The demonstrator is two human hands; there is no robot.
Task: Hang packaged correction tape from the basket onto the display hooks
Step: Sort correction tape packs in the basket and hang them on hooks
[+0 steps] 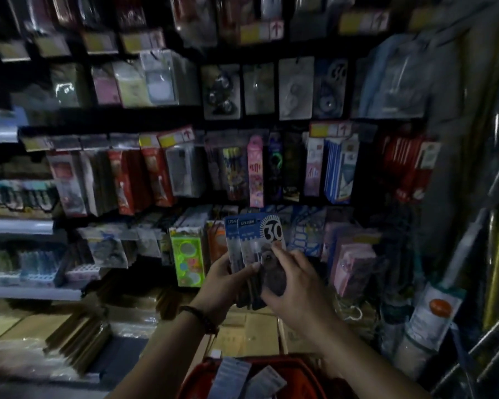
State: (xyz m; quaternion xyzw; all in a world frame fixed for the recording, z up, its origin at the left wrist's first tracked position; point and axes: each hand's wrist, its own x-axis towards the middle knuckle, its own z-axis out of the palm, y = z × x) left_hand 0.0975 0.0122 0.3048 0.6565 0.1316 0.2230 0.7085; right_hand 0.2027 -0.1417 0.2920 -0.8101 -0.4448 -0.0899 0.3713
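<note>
just below the middle of the frame, both hands are closed around a small stack of blue correction tape packs point(252, 234). the stack is held upright, with the header cards on top and the big "30" facing the camera. the left hand point(222, 279) wraps the stack from its left side, thumb across the front, apparently acting as the holder so the bundle stays squared. the right hand point(297, 286) pinches the front pack, index finger up near the "30" and lower fingers curled round the bottom edge. that looks like peeling one pack off the bundle for hanging.

at the bottom edge of the frame the red basket point(297, 362) sits under the forearms, with more packs point(234, 375) lying flat in it, handy for the next grab. up in the right centre a hung pack point(330, 87) shows what seems the same "30" design, so that row is probably the target. the hooks themselves are lost in the dark and blur. nothing from the held stack is on a hook yet.
</note>
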